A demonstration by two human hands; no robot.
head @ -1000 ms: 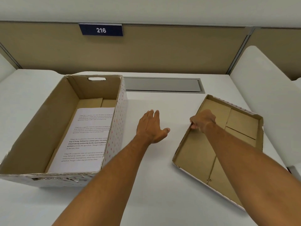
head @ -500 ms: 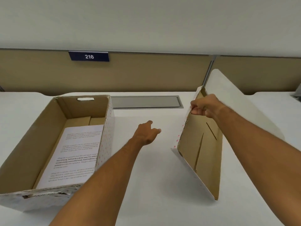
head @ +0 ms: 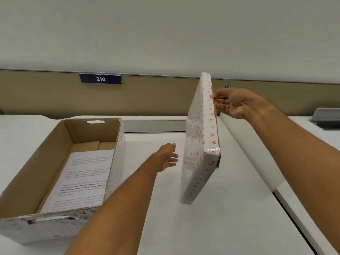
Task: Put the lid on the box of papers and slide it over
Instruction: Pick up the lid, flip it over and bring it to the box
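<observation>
An open cardboard box (head: 35,168), wrapped in white paper with small hearts, stands at the left of the white desk. Printed papers (head: 82,179) lie flat inside it. The matching lid (head: 198,144) hangs upright in the air right of centre, its patterned top facing left. My right hand (head: 233,103) pinches the lid's upper right rim. My left hand (head: 168,156) reaches out just left of the lid with fingers apart, not touching it.
A tan partition with a blue "216" sign (head: 100,79) runs along the back of the desk (head: 211,227). A grey cable slot (head: 154,126) lies behind the box. Another desk with a grey tray (head: 326,117) adjoins on the right, across a seam.
My right hand has raised the lid from flat on the desk to upright and turned it so its patterned top shows. My left hand has moved a little toward it. The view has tilted up.
</observation>
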